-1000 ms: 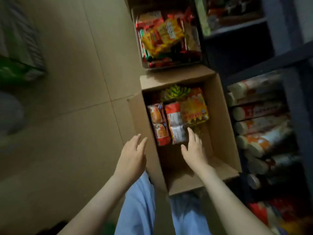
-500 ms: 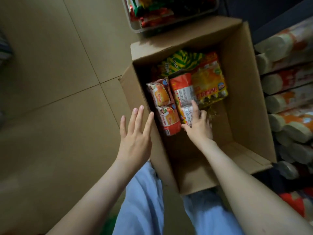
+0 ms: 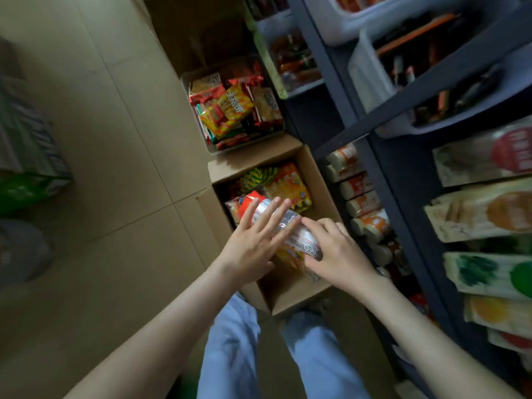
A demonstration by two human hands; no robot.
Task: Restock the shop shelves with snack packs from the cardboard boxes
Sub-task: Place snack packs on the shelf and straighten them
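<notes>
An open cardboard box (image 3: 322, 180) stands on the floor against the dark shelving (image 3: 383, 197); several snack packs (image 3: 288, 182) lie in its far half. A long red-and-white snack pack (image 3: 305, 240) is lifted above the box. My right hand (image 3: 334, 251) grips its near end, fingers curled round it. My left hand (image 3: 253, 243) lies flat on top of the pack with straight, spread fingers. Rolled and boxed packs (image 3: 362, 203) fill the shelves on the right.
A clear bin (image 3: 244, 145) full of mixed snack packs sits on the floor just beyond the box. White bins (image 3: 368, 76) stand on the upper shelves. Green and striped bags (image 3: 26, 168) lie at the far left on the tiled floor (image 3: 115, 197). My knees are just below the box.
My right hand has taken hold of the long pack and lifted it out of the box. My left hand has moved from the box's left wall onto the pack.
</notes>
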